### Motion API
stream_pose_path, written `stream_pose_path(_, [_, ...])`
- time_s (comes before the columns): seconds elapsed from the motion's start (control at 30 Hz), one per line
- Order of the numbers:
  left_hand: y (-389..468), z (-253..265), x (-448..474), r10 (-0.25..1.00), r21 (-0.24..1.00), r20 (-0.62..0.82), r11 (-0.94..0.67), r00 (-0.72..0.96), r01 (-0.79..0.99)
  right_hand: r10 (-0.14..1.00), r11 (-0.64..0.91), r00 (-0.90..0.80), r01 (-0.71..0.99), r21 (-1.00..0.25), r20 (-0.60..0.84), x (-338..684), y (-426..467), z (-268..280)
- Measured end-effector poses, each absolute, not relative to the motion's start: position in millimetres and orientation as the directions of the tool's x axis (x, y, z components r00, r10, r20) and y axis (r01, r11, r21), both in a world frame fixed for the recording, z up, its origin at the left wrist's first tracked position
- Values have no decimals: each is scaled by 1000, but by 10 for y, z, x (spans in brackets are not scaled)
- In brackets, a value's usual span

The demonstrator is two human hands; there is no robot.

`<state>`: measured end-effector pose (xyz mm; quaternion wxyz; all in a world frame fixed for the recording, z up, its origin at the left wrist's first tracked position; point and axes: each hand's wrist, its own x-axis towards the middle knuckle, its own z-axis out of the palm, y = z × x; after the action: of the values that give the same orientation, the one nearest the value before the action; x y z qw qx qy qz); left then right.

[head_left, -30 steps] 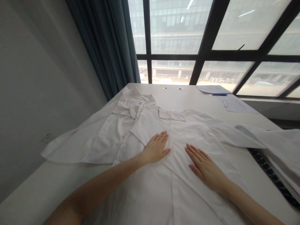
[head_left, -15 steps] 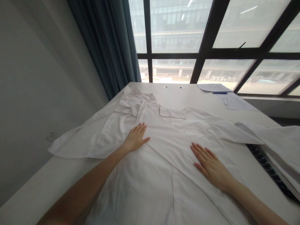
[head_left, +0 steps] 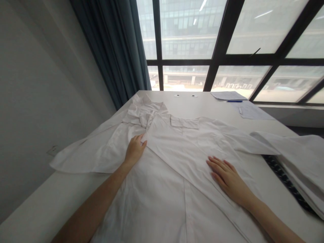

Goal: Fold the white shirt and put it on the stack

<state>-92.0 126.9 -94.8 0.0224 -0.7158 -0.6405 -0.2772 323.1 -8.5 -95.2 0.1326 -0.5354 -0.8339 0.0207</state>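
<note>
A white coat (head_left: 164,189) lies spread over the white table, wrinkled, with one sleeve out to the right. My left hand (head_left: 134,150) rests on its left part beside a bunched fold, fingers slightly bent and thumb apart; no cloth is visibly pinched. Lying on the coat's right part, my right hand (head_left: 227,180) is flat with its fingers stretched out. Between the hands a long diagonal fold and a seam run through the cloth. The neck band (head_left: 184,122) sits beyond both hands.
More white cloth (head_left: 303,155) lies at the right, over a black patterned strip (head_left: 288,180). Papers (head_left: 229,96) and a blue pen (head_left: 234,101) lie at the table's far right. A wall and blue curtain (head_left: 111,50) stand left; windows are behind.
My left hand has slid left over the coat, and its fingers have bent a little. My right hand stays in nearly the same place on the cloth.
</note>
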Motion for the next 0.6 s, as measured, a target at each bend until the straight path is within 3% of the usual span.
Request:
stream_pose_path(0.33, [1233, -811, -975, 903, 124, 428, -16, -40, 992, 910, 397, -334, 874, -280, 246, 3234, -67, -911])
stream_pose_path(0.5, [1261, -850, -986, 903, 141, 428, -16, -46, 990, 910, 331, -186, 863, -381, 370, 3512, 88, -792])
stream_pose_path(0.6, [1278, -871, -1005, 897, 170, 440, -36, -43, 985, 864, 212, -26, 925, -316, 503, 3935, 147, -581])
